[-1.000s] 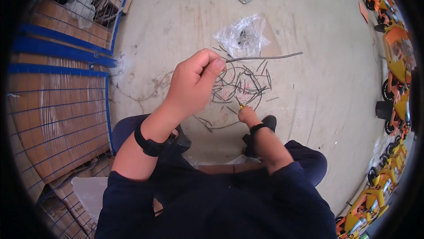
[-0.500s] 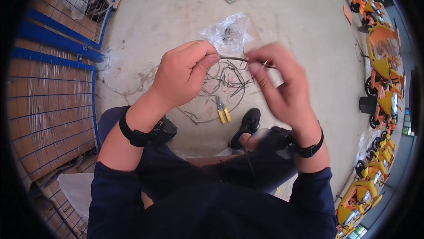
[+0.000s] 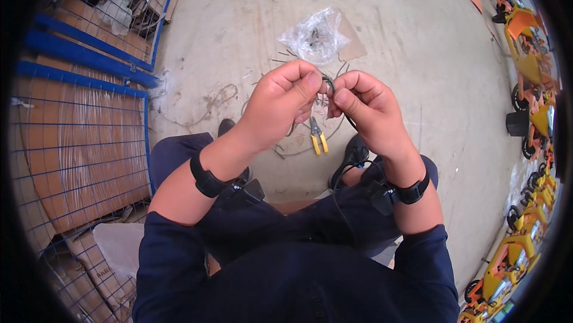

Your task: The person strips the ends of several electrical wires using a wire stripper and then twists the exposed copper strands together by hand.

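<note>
Change: your hands have drawn closer since half a second ago; the wire that ran straight between them is now bent into a tight loop at your fingertips.
Floor: bare concrete floor [image 3: 418, 66] spreads far and right of you.
Cage: blue wire-mesh cage [image 3: 77, 138] stands on your left.
Toy vehicles: orange and yellow toy vehicles [image 3: 531, 78] line the right edge.
Bag: clear plastic bag [image 3: 313, 36] lies far of your hands.
Left hand: your left hand [image 3: 277, 105] pinches the wire, fingers closed.
Right hand: your right hand [image 3: 370, 111] pinches it too, thumb and forefinger closed.
Pliers: yellow-handled pliers [image 3: 317, 138] lie on the floor just near of your hands.
Wire: dark wire [image 3: 328, 83] sits between both fingertips, above the floor.
</note>
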The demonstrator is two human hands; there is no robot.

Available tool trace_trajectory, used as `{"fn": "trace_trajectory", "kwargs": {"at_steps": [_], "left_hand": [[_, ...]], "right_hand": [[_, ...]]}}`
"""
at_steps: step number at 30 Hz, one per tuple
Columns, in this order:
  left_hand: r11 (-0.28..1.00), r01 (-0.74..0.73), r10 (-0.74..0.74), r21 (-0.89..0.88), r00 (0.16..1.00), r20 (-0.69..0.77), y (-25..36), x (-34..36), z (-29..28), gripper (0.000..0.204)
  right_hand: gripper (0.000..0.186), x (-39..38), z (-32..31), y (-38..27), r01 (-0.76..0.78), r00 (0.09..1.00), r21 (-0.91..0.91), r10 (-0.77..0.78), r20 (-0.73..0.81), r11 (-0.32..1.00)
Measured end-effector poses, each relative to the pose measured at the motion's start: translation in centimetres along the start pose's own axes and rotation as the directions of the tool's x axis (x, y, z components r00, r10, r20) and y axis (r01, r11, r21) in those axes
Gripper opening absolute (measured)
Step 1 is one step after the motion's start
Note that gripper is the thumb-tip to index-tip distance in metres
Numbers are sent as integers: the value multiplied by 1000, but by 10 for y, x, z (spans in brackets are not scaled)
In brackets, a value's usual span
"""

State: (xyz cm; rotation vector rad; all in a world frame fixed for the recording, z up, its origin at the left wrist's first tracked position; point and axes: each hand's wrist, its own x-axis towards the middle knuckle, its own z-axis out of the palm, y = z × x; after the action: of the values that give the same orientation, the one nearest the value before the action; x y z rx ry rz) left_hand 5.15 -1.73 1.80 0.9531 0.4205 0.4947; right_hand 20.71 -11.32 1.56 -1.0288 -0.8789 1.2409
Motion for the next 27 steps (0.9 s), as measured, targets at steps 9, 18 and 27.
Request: {"fn": "trace_trajectory", "kwargs": {"at_steps": [9,18,27], "left_hand": [[226,-524,544,821,767,340,-6,2,2,10],[405,-300,315,864,933,176,-12,6,0,7],[677,-97,45,730,995,91,-4,10,-12,14]], "right_hand": [[27,-14,-19,-15,-396,903,221,333,273,892],[9,-12,-17,0,259,937,-780,-345,58,570],[7,-6,-16,-4,399,857,-832,-478,189,386]]}}
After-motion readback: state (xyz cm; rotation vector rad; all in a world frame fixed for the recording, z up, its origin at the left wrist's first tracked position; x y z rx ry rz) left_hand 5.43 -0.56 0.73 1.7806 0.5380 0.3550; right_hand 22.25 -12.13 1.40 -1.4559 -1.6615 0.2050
